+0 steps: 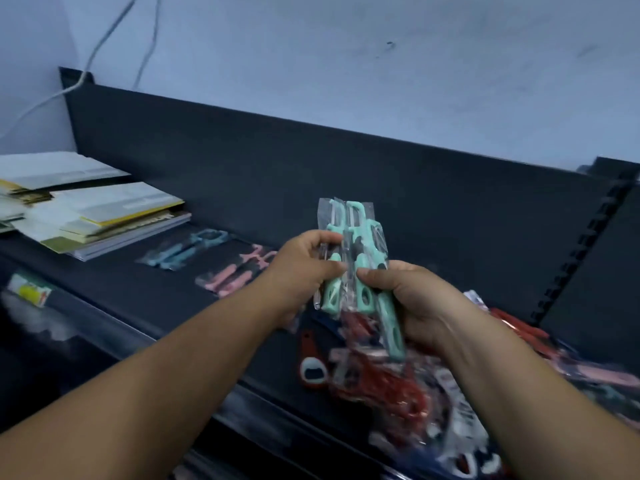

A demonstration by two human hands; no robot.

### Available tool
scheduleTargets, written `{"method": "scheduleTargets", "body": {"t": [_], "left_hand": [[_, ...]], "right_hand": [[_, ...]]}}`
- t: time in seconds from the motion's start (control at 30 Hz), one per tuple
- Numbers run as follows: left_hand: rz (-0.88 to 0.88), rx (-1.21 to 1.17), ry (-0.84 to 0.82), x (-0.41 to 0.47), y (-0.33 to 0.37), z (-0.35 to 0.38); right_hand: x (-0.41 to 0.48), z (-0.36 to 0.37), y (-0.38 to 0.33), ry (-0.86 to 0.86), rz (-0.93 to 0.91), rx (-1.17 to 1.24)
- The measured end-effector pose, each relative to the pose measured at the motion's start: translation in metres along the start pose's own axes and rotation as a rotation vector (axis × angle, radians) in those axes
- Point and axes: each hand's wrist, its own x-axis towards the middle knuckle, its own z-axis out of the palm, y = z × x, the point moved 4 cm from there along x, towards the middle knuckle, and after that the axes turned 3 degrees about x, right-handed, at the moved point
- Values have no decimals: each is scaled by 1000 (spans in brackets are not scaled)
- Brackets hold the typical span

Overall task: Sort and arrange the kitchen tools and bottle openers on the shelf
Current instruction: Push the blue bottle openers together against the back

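Note:
Both hands hold a bunch of mint-green peelers (353, 237) in clear plastic sleeves above the black shelf (145, 289). My left hand (304, 268) grips the left peeler by its handle; my right hand (408, 299) grips the others from the right. Blue packaged tools (187, 251) and pink packaged tools (235, 275) lie on the shelf to the left. A red bottle opener (311, 365) lies below the hands beside a heap of red packaged tools (391, 389).
A stack of booklets and papers (104, 220) sits at the shelf's left end. The dark back panel (311, 174) rises behind, a slotted upright (585, 251) at right. More pink and red packages (540, 344) pile at far right. A price label (29, 289) hangs on the front edge.

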Motion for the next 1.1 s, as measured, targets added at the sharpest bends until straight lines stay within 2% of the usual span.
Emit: {"method": "scheduleTargets", "body": {"t": [0.2,0.33,0.5,0.63,0.8,1.0,1.1], "left_hand": [[-171,-117,-14,23,-15,-80],[-239,-108,-10,33,-24,-110],[-282,-57,-9,42,-36,-132],[-278,81,-3,52,-49,-139],[-258,300,-60,72,-60,-126],[-220,641,-233,80,-79,-84],[-193,761,-302,76,-92,-75]], "right_hand": [[36,91,20,-3,-28,1],[49,122,30,29,-17,-26],[65,111,38,219,19,-60],[79,90,44,399,40,-55],[95,79,49,466,59,-51],[95,69,60,461,96,-455],[86,65,61,424,113,-737]]}}
